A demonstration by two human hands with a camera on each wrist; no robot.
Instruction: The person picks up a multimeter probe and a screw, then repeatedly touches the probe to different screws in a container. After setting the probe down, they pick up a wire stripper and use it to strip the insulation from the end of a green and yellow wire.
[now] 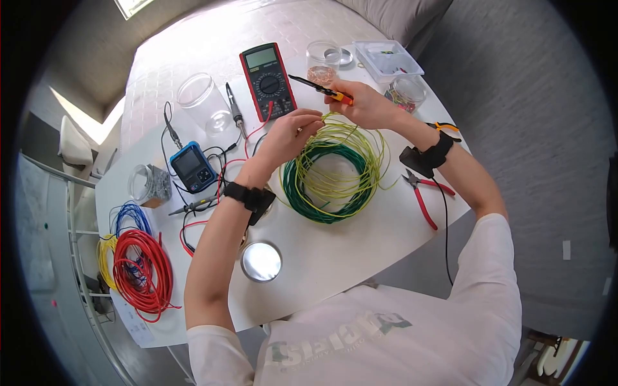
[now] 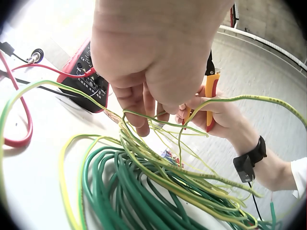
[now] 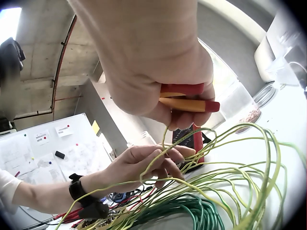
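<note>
My left hand [image 1: 288, 136] pinches yellow-green wire [image 1: 376, 161] at the far side of its loose coil. These loops lie over and around a dark green wire coil [image 1: 296, 193] on the table. Just to the right, my right hand [image 1: 365, 106] grips wire strippers with red and yellow handles [image 3: 189, 104]; their black head points left toward the multimeter [image 1: 269, 80]. In the left wrist view, a strand of the yellow-green wire [image 2: 244, 97] runs up by the right fingertips. The left fingertips are partly hidden by wire in the right wrist view.
Red-handled cutters [image 1: 421, 201] and orange-handled pliers [image 1: 444, 127] lie to the right. A blue handheld device [image 1: 193, 167], probe leads and a soldering iron [image 1: 234, 106] are left. Red wire [image 1: 143, 273] lies near left; a round lid [image 1: 262, 261] is in front. Jars and a plastic tray [image 1: 386, 55] stand behind.
</note>
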